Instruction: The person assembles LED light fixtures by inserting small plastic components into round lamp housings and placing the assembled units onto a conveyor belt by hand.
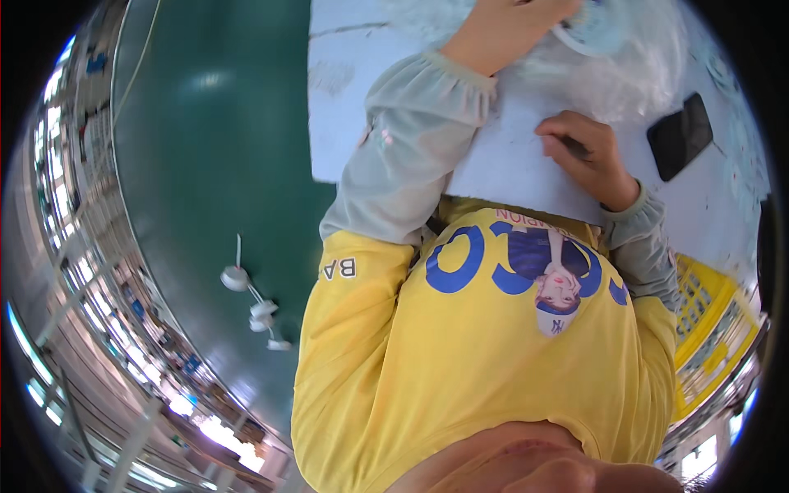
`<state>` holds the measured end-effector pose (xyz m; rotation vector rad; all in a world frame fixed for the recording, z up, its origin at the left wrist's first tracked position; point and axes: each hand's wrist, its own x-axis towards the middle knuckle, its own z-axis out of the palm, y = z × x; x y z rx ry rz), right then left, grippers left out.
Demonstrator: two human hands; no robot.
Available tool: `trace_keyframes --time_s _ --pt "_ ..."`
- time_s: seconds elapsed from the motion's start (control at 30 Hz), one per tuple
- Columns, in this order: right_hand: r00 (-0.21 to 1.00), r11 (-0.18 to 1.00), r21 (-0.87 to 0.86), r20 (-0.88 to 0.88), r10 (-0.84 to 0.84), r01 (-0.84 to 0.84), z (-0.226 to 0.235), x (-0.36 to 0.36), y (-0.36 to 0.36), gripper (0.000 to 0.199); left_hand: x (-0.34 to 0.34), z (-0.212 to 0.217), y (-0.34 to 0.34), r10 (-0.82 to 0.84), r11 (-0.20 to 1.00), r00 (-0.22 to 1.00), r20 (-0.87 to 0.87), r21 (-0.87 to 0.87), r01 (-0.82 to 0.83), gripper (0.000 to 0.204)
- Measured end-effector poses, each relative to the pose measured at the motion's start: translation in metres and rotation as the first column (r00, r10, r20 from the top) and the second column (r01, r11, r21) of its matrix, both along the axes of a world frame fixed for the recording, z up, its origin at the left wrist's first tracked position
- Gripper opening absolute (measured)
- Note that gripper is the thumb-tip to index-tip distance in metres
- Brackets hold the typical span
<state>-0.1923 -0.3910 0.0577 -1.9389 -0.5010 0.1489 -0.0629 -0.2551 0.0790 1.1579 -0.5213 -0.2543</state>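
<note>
My left hand reaches across the white work surface toward the upper edge of the view. Its fingers are bent at the rim of a round pale-blue piece with a white edge; the view cuts off part of the fingers. Crumpled clear plastic bagging lies under and around that piece. Lower and to the right, my right hand rests on the work surface near my body. Its fingers are curled in, and nothing shows in them.
A black phone lies on the work surface to the right of my right hand. At lower right stands a yellow plastic crate. On the left is a wide green surface with several small white round parts on it.
</note>
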Motion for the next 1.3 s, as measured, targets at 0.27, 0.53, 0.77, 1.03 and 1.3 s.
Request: trace_keyframes --time_s 0.27,0.53,0.77,1.03,1.3 --pt "0.986 0.974 -0.162 -0.065 0.151 -0.16 0.012 -0.028 0.018 0.014 -0.037 0.033 0.09 0.14 0.989 0.985 0.097 -0.064 -0.134 0.019" --pt "0.742 0.552 -0.62 -0.073 0.666 -0.557 -0.056 -0.064 0.105 0.033 -0.068 0.048 0.118 0.304 0.953 0.931 0.202 -0.071 -0.295 0.026" --pt "0.672 0.452 -0.69 -0.068 0.737 -0.565 -0.08 -0.069 0.114 0.017 -0.093 0.048 0.109 0.305 0.952 0.952 -0.033 0.024 -0.304 0.031" --pt "0.658 0.484 -0.704 0.031 0.753 -0.521 -0.07 -0.071 0.11 0.013 -0.091 0.066 0.087 0.165 0.934 0.986 0.029 0.316 -0.166 0.029" --pt "0.734 0.639 -0.469 -0.03 0.678 -0.61 -0.037 -0.076 0.102 0.021 -0.071 0.058 0.066 0.122 0.918 0.991 0.057 0.372 -0.135 0.033"
